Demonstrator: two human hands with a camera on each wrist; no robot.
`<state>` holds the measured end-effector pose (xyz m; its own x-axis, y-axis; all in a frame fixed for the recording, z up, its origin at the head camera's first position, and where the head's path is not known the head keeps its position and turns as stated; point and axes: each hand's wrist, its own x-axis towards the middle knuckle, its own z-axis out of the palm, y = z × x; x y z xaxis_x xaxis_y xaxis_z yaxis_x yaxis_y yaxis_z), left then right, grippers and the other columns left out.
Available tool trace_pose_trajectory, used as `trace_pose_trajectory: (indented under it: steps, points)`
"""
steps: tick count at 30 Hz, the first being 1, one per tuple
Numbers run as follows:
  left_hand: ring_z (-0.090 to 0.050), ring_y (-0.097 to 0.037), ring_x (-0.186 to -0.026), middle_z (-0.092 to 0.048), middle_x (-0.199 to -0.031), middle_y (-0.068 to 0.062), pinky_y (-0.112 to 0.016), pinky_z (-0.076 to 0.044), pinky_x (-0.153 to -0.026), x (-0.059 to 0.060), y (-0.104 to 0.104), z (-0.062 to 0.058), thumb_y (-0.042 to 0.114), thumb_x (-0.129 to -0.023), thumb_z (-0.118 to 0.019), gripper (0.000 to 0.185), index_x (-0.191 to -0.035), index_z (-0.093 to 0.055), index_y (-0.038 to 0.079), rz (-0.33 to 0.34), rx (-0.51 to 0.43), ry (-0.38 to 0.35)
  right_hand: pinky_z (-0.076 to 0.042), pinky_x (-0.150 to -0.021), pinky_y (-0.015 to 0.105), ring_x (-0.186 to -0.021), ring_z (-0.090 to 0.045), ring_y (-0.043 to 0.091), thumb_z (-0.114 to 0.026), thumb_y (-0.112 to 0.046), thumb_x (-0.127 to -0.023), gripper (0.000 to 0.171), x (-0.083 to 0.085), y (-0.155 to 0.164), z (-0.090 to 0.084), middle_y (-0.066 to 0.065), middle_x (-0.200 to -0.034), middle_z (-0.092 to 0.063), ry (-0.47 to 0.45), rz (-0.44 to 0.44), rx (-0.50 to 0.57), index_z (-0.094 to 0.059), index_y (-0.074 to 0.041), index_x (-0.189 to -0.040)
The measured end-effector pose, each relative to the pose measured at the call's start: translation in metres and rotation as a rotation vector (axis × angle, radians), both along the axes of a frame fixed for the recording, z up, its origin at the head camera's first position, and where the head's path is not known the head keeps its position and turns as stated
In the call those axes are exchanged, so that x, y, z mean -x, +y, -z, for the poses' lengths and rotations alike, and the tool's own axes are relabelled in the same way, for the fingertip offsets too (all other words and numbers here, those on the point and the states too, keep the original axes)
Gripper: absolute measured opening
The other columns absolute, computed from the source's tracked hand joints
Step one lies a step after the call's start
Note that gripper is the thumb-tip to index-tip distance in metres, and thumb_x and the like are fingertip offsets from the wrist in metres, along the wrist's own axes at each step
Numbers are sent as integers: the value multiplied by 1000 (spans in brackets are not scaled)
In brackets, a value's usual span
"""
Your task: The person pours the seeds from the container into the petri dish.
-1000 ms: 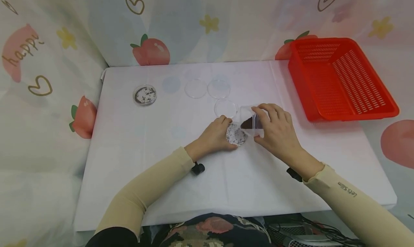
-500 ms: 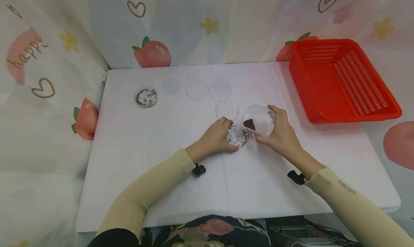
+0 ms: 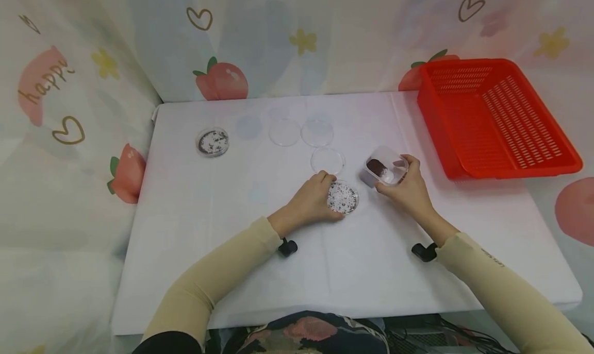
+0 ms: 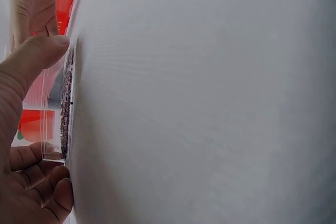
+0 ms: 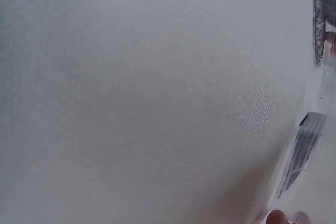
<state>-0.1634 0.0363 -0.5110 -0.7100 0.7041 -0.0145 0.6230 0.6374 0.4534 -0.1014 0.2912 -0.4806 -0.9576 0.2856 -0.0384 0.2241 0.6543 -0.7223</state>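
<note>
Near edge: two beige knit sleeves, each with a small black camera mount at the wrist. White cloth-covered surface point(image 3: 232, 230), fine weave visible in both wrist views.

Left hand point(image 3: 310, 202): fingers curled round the near-left rim of a dish point(image 3: 342, 197), gripping it. Dish is a shallow round clear plastic one, flat on the surface, filled with a speckled white-and-dark granular layer. In the left wrist view the thumb and fingers point(image 4: 37, 56) pinch the thin transparent rim edge-on; the grains show as a dark band under the wall.

Right hand point(image 3: 408, 189): fingers wrapped round a tub point(image 3: 385, 171), holding it. The tub is small, clear, rounded-rectangular, open top up, with dark brown granular stuff heaped in one corner. It sits just right of the dish, apart from it; can't tell whether it rests on the surface or is held just above it. The right wrist view mostly shows cloth, with clear plastic edges at the right border.

Behind the dish: an empty clear round dish point(image 3: 327, 161); further back two more of them point(image 3: 285, 132) point(image 3: 317, 132) side by side, nearly touching. Far left: another round dish with speckled grains point(image 3: 212, 141), well apart.

Far right: red plastic basket point(image 3: 492, 117), rectangular, slotted walls and floor, overhanging the surface edge.

Backdrop: soft fabric, pastel print of strawberries, hearts, flowers.
</note>
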Motion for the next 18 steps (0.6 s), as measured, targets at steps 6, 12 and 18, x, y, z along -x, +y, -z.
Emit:
trace_pose_trajectory:
  steps: [6, 12, 18]
  points:
    - [-57, -21, -124, -53, -139, -10, -31, -47, -110, 1, 0, -6, 63, -69, -90, 110, -150, -46, 3, 20, 24, -71, -36, -111, 63, -136, -40, 45, -86, -26, -79, 108, -8, 0, 7, 25, -156, -35, 133, 31, -62, -18, -7, -161]
    - [-55, -24, -127, -54, -139, -12, -34, -46, -111, 19, -22, -30, 63, -71, -88, 108, -150, -47, 1, 20, 30, -124, -33, -91, 57, -118, -51, 40, -87, -36, -68, 81, -34, -11, 6, 21, -132, -55, 464, -119, -346, -56, -2, -135]
    - [-55, -29, -121, -59, -131, -15, -40, -49, -105, 85, -57, -56, 54, -78, -87, 85, -137, -58, 0, -110, 10, -68, -46, -93, 56, -120, -58, 37, -91, -52, -63, 97, -37, -44, 2, 18, -132, -60, 311, -398, -487, -56, 1, -137]
